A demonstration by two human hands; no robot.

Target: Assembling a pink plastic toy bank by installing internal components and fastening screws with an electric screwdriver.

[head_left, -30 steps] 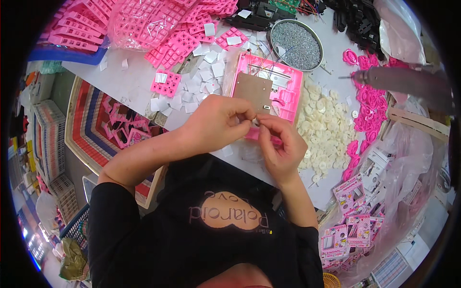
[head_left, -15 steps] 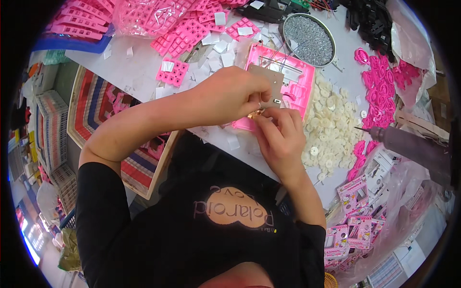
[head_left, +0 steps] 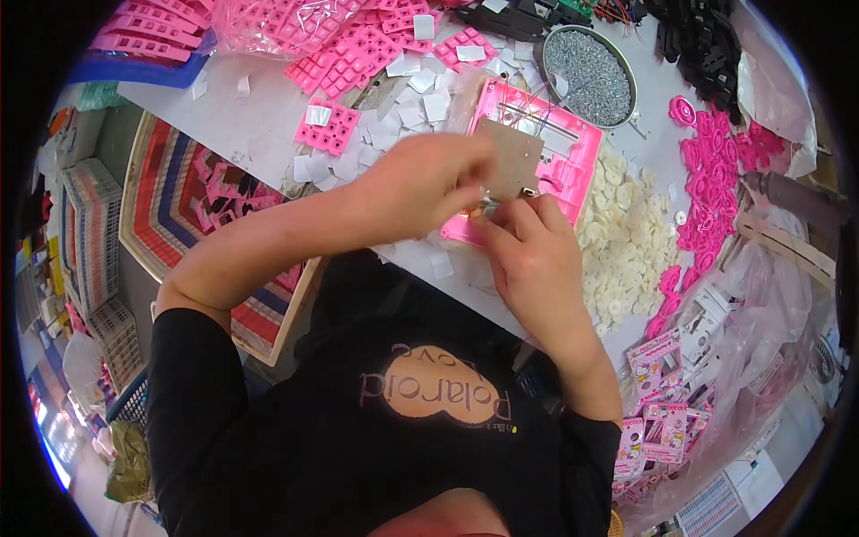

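On the table (head_left: 255,130) I see a pink case (head_left: 582,145) lying open, perhaps for access, the left hand (head_left: 438,183) loosely curled over its left edge, the right hand (head_left: 535,251) bunched at its near edge, seemingly steadying, any hold impossible to tell.

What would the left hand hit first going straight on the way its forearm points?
Likely the brown board in the pink case, close ahead of the left hand; height is unclear, so it might pass above.
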